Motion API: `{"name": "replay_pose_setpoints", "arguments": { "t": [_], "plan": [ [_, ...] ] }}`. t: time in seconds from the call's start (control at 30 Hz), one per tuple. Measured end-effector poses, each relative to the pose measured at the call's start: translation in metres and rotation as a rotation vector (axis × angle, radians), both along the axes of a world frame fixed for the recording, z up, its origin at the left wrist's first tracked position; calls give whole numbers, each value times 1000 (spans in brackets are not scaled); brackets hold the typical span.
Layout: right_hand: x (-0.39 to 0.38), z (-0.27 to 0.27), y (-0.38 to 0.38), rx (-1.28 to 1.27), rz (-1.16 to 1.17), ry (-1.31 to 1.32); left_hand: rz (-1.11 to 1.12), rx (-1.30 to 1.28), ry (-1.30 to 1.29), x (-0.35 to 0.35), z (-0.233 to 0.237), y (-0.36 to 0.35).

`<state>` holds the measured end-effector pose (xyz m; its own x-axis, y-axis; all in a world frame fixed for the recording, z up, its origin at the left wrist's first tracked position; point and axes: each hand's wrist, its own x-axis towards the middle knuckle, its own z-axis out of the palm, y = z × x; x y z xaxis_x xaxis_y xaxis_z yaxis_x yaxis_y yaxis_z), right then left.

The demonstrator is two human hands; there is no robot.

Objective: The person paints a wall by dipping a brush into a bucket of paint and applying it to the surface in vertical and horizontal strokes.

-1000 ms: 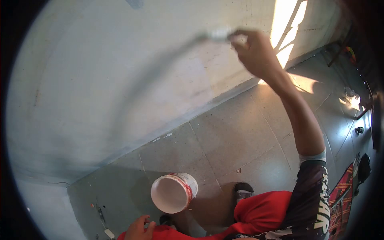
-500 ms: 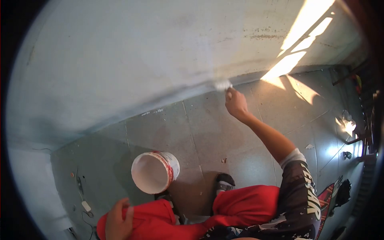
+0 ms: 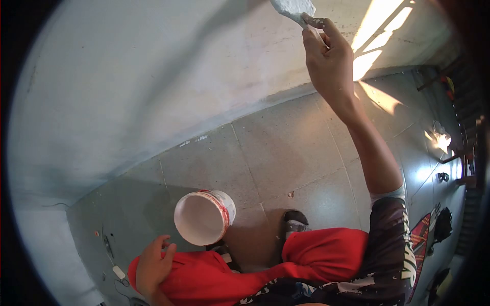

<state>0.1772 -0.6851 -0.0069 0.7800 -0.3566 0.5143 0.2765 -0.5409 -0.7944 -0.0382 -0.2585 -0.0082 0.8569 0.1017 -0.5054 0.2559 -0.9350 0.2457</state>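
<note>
A pale, marked wall (image 3: 127, 76) is rising over a grey tiled floor (image 3: 291, 153), with bright sunlight (image 3: 367, 64) striking it on the right and a long soft shadow lying across its middle. The right hand (image 3: 331, 66) is reaching up to the wall, its grip narrowing thumb and fingers around a white-coated brush (image 3: 293, 7) near the base of the head; whether the tip is touching the surface, the view is not showing clearly. That close hold is probably giving good control over the angle, and a loose wrist, with the arm doing the travelling, is likely serving best for even, light pressure. Since the arm is stretching well out, leaning the body nearer is probably better than straining. The left hand (image 3: 155, 265) is resting over the red trousers (image 3: 204, 278), its grip loosely open and holding nothing visible. The white bucket (image 3: 230, 206), with red stains on its rim, is standing on the floor near the left knee, its mouth facing the wearer; a foot or knee catching it is seeming the main risk.
</note>
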Motion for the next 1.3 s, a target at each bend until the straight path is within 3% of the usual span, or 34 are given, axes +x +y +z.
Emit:
{"name": "replay_pose_setpoints", "arguments": {
  "t": [0.1, 0.13, 0.17, 0.2, 0.27, 0.33, 0.4, 0.47, 0.6, 0.67, 0.8, 0.87, 0.93, 1.0, 1.03, 1.1, 1.13, 1.23, 1.3],
  "plan": [
    [11, -54, 11, -79, 32, -76, 25, -27, -5, 5, -1, 12],
    [18, -92, 13, -27, 28, 91, 27, -34, -9, 4, -1, 16],
    [27, -148, 10, -208, -33, 3, -5, -41, -34, 0, -1, 21],
    [20, -173, 13, -228, -56, 270, -37, -48, -62, -3, -2, 25],
    [17, -233, 5, -261, -90, 530, -13, -49, -39, -4, 9, 19],
    [5, -263, -8, -272, -101, 603, 11, -59, 0, -16, 9, 22],
    [7, -246, -8, -197, -73, 752, -217, -164, -164, -23, 5, 35],
    [-1, -176, 7, -54, 15, 1030, -249, -180, -168, -25, 13, 33],
    [-21, -98, 43, -147, 177, 1009, -365, -273, -218, -23, 18, 34],
    [-33, -69, 65, -263, 414, 922, -405, -321, -218, -23, 18, 37],
    [-67, -22, 126, -385, 656, 898, -555, -348, -250, -28, 21, 37],
    [-81, -2, 163, -662, 852, 943, -552, -370, -226, -30, 19, 40],
    [-92, -16, 186, -684, 1038, 882, -535, -382, -182, -37, 20, 42],
    [-98, -34, 206, -822, 1246, 585, -654, -371, -108, -41, 22, 42],
    [-101, -39, 218, -815, 1276, 580, -628, -363, -96, -45, 22, 42],
    [-110, -46, 249, -1276, 1250, 614, -686, -349, -69, -51, 22, 40],
    [-113, -57, 261, -1371, 1255, 639, -677, -344, -66, -54, 22, 41],
    [-115, -112, 278, -1362, 1357, 439, -707, -340, -89, -58, 24, 41],
    [-118, -142, 294, -1400, 1374, 449, -667, -394, -134, -57, 25, 40]
  ]
}}
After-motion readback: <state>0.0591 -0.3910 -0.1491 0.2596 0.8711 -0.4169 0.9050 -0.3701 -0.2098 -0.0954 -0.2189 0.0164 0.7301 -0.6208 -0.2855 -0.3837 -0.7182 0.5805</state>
